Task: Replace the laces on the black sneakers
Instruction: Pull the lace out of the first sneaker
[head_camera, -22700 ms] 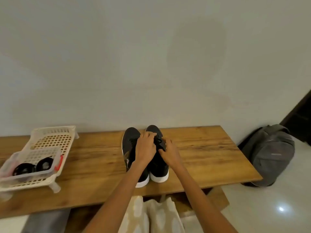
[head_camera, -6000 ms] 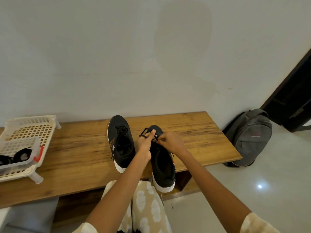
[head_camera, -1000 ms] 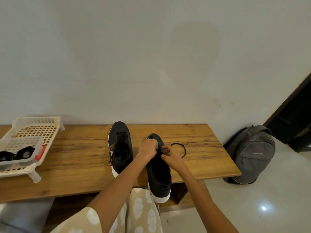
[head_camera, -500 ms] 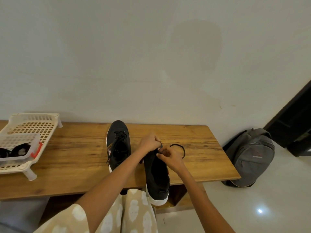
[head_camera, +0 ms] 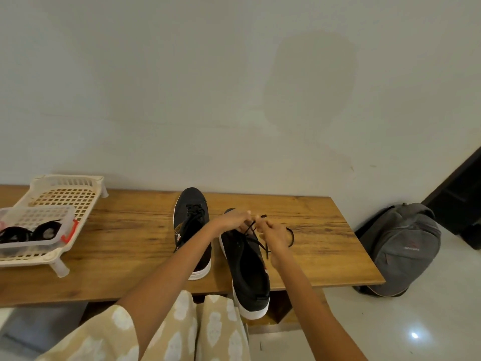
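Item one: our left hand (head_camera: 233, 220) and right hand (head_camera: 273, 234), both raised over the toe half of the nearer sneaker (head_camera: 247, 261). Each hand has fingers curled in a pinch on the black lace (head_camera: 256, 239); we see the two hands almost touching, the left at the toe, the right just beside it. The lace runs from between the fingers down across the sneaker's upper, and a loop of it lies on the counter (head_camera: 325, 243) just right of our right hand.

Item two: nearer sneaker, black with white sole, lying directly under the hands. Long axis runs away from us, toe toward the wall, heel overhanging the counter's front edge above our patterned clothing (head_camera: 213, 332).

Item three: second sneaker (head_camera: 192, 230), same make, laced, just left of the first and under our left forearm. Toe to the wall, heel toward us, wholly on the counter, roughly parallel to its mate.

Item four: cream lattice tray (head_camera: 65, 196) at the counter's left end, well apart from the sneakers. Inside it, a clear plastic box (head_camera: 39, 217) with a red clip, holding black coiled items we cannot identify for certain.

Item five: grey backpack (head_camera: 400, 248) on the floor, right of the counter, against the wall.
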`<state>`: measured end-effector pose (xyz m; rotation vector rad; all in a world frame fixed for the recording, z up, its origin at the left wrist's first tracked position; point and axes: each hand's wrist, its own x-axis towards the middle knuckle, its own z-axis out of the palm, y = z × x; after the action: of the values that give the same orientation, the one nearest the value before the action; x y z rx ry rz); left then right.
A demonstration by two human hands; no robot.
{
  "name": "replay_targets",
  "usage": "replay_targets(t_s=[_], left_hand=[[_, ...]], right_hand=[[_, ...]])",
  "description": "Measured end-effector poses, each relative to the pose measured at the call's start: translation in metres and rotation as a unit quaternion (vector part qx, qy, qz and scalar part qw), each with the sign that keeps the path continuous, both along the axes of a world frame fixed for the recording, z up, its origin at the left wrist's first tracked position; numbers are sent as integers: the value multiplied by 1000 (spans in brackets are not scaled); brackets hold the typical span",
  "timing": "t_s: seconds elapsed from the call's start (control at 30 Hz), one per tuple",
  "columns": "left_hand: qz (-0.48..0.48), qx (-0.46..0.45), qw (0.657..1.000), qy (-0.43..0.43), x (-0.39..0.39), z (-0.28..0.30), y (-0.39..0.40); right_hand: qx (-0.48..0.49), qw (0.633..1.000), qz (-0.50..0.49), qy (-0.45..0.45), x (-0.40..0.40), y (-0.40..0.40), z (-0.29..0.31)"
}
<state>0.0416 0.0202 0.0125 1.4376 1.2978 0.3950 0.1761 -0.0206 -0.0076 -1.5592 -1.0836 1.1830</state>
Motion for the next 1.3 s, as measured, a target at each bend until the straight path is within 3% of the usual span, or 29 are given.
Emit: replay_targets(t_s=[0.13,0.23,0.3,0.4,0.6,0.7,0.77,1.07,1.17,1.3], left_hand=[[-62,32,997,20,-12,-7,0],[-114,107,986,64,-13,-6,2],[-57,146,987,39,-6,-4,5],[45,163,984,-53,4,12,9],[76,157,980,-100,18,30,10],[28,159,986,42,14,13,7],[-15,164,976,142,5,-6,3],[-80,184,958,204,-6,-21,-4],[-96,193,942,258,-2,-17,-3],[-101,183,923,324,4,-7,-4]], right_hand=[[15,977,-90,194,16,25,37],[-3,969,-80,232,18,27,33],[-13,975,-32,219,16,19,20],[-32,990,62,122,12,0,-5],[46,992,120,10,-1,-12,-15],[70,997,45,5,-2,-3,-6],[80,995,-15,59,2,4,5],[111,963,-161,183,29,30,38],[90,973,-160,138,35,32,23],[23,993,-117,-8,39,31,-14]])
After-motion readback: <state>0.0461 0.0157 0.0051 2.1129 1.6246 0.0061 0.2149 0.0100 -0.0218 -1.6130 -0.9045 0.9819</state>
